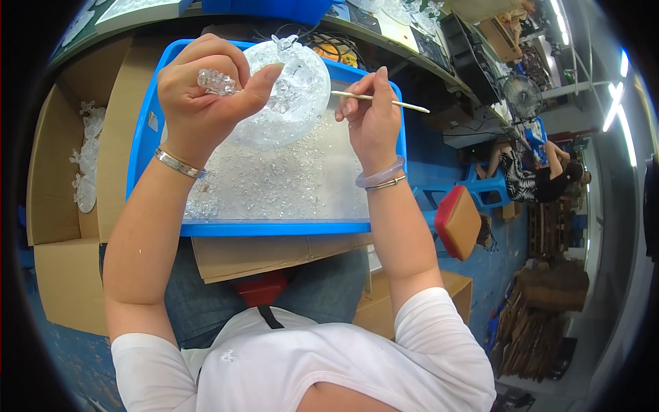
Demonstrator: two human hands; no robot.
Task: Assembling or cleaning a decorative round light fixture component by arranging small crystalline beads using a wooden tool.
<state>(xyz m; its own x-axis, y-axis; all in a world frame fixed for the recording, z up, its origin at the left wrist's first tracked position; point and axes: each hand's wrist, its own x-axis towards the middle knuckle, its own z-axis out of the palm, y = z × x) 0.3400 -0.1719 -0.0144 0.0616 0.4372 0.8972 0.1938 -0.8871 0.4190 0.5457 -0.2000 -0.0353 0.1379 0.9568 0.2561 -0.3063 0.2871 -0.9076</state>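
Observation:
My left hand [206, 89] holds a small clear crystal piece [217, 82] between thumb and fingers, raised over a blue tray [274, 228] on my lap. My right hand [371, 113] pinches a thin pale stick [384, 100] that points right. Between the hands rests a round clear glass ornament [292, 96] covered in crystal bits. Several loose clear crystal pieces [281, 182] cover the tray's floor. A bracelet sits on each wrist.
An open cardboard box [62, 206] at my left holds clear glass parts [86, 158]. Cardboard [268, 254] lies under the tray. A red-topped stool [458, 221] stands at my right. Another person [535, 175] sits further right. A workbench [384, 27] runs behind.

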